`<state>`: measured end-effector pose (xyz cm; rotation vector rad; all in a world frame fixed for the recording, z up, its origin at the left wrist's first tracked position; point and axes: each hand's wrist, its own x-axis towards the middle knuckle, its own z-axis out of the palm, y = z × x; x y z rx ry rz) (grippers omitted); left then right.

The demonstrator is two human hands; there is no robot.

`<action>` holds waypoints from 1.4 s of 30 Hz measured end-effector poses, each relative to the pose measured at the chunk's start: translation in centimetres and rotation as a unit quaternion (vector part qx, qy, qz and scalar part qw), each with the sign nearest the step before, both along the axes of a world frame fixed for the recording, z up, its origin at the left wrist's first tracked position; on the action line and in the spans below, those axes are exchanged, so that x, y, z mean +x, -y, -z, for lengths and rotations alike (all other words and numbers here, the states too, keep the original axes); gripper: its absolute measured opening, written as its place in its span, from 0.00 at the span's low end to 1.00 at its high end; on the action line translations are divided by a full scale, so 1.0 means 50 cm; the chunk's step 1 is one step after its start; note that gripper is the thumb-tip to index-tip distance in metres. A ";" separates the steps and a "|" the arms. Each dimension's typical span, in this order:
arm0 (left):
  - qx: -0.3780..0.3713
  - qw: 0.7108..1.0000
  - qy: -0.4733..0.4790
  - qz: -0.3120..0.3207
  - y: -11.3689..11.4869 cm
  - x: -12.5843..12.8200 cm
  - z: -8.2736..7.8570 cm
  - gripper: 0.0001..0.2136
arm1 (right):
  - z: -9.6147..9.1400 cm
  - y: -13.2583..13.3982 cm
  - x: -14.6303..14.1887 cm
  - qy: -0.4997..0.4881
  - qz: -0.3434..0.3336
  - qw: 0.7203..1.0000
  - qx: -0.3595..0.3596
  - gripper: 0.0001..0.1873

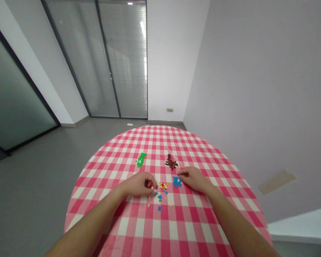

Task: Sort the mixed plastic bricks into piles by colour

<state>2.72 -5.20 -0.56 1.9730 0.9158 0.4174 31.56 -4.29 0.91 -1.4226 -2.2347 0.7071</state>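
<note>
Small toy building pieces lie in colour groups on the table. My left hand (140,183) rests at the left edge of a mixed pile (163,186) of red, yellow, white and blue pieces. Its fingers are curled, with a gap between thumb and fingertips; no held piece can be made out. My right hand (194,178) reaches in from the right over a blue pile (176,181). Thumb and fingers there are drawn together at the pile's upper right edge, and anything pinched between them is too small to tell.
Farther back lie a green pile (141,160) on the left and a dark brown pile (171,162) on the right. A loose blue piece (159,208) lies nearer me. A red-and-white checked cloth (160,228) covers the round table. A wall (270,89) stands to the right.
</note>
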 end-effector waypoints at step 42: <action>-0.093 0.983 0.157 -0.036 0.018 0.029 -0.003 0.11 | 0.013 0.092 -0.140 -0.072 -0.062 0.992 0.084 0.12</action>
